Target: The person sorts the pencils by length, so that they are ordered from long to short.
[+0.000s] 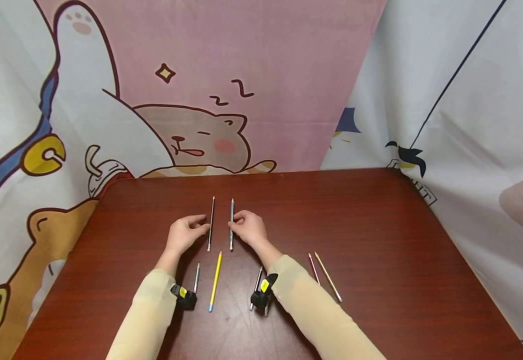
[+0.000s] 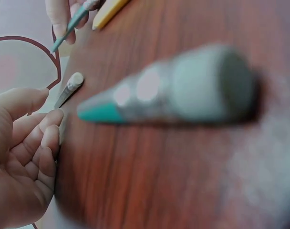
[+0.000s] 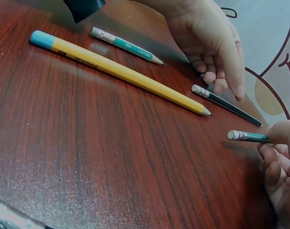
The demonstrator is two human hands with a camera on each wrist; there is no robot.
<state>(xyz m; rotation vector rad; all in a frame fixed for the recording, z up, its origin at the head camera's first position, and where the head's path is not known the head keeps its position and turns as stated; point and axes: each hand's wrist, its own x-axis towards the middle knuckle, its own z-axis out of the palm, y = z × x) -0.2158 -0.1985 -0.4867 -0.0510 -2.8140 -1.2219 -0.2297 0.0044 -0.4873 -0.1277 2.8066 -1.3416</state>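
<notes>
My right hand (image 1: 250, 229) pinches a teal pencil (image 1: 232, 212) between thumb and fingers. In the right wrist view its eraser end (image 3: 233, 135) is tilted slightly off the table above a shadow. Beside it, a black pencil (image 1: 211, 220) with a white eraser lies on the table, and my left hand (image 1: 182, 235) is just to its left. The left fingers are loosely bent, with the thumb stretched toward the black pencil; nothing is held. A short green pencil (image 3: 130, 47) and a yellow pencil (image 3: 116, 69) with a blue end lie nearer my body.
Two pencils, one dark (image 1: 257, 282), lie partly hidden under my right wrist camera (image 1: 259, 299). Farther right are a red pencil (image 1: 314, 267) and a gold pencil (image 1: 329, 277). A patterned cloth (image 1: 288, 75) hangs behind the brown table (image 1: 378, 225).
</notes>
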